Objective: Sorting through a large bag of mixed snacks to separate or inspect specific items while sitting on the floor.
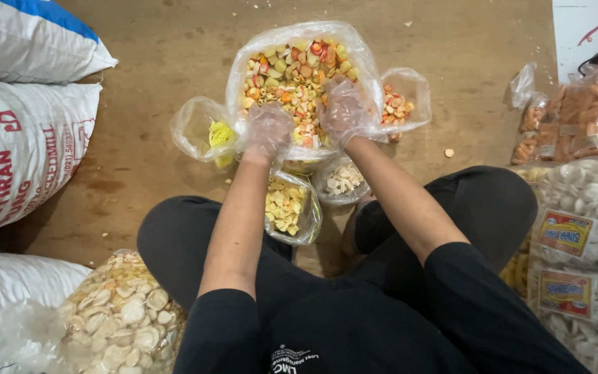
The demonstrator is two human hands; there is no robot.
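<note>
While both wear clear gloves, the left hand [268,131] and right hand [342,111] rest loosely curled in the big bag [299,76] of mixed crackers, clasping nothing visible.

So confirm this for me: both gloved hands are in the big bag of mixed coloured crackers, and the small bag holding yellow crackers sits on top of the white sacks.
Not quite. In the head view both hands, left and right, are at the big bag, but the small bag of yellow crackers sits on the floor between the person's knees, not on the white sacks.
</note>
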